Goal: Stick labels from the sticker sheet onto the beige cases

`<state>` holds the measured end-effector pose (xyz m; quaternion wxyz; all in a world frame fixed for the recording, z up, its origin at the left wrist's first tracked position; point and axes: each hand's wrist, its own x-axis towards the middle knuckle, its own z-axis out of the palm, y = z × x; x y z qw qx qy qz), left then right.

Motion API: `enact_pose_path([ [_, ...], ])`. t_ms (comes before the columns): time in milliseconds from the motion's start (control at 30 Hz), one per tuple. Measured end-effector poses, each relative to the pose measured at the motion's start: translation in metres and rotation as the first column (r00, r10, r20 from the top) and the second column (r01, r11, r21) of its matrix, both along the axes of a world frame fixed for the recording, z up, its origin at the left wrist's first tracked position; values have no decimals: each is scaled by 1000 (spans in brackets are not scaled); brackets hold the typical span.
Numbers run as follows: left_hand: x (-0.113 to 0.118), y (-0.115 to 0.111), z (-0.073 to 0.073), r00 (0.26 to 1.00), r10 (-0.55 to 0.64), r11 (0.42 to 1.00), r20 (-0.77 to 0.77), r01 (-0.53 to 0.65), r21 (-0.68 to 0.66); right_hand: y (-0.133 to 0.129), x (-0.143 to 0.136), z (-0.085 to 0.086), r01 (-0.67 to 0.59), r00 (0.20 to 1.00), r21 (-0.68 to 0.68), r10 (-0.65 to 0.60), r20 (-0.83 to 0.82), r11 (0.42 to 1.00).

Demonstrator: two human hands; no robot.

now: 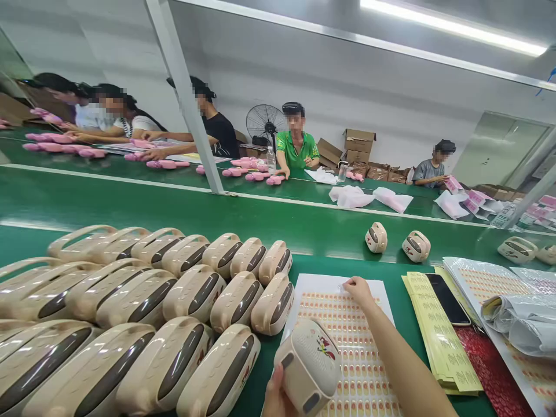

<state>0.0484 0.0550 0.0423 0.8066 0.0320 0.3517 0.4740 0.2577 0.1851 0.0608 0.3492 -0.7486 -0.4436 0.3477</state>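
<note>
A beige speaker (309, 366) with a red printed figure on its front is tilted in my left hand (278, 394), the fingers wrapped round its lower side. Under it lies a white sheet (358, 359) with rows of small orange and yellow stickers. My right hand (358, 289) is at the top edge of that sheet, its fingertips pinched together; whatever they hold is too small to make out. Left of the sheet, beige speakers (237, 307) with dark oval panels stand in three rows.
Yellow sticker strips (438, 336), a black phone (447, 298) and more sticker sheets (499, 284) lie at right. Two speakers (416, 246) stand beyond the sheet. Across the green table, several people handle pink items; a metal post (186, 98) rises at left centre.
</note>
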Motion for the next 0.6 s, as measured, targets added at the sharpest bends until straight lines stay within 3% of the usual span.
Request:
enact_pose_path([
  [167, 5, 17, 25, 988, 43, 988, -150, -20, 151, -10, 0, 22, -14, 962, 71, 32, -270, 997],
  [333, 10, 28, 41, 913, 79, 960, -401, 39, 276, -56, -27, 51, -107, 859, 241, 211, -466, 965],
  [467, 15, 29, 46, 885, 119, 947, -450, 34, 318, -97, -51, 55, -162, 836, 333, 308, -453, 929],
  [600, 17, 28, 46, 892, 120, 941, -435, 37, 337, -110, -58, 44, -187, 891, 356, 310, -331, 916],
])
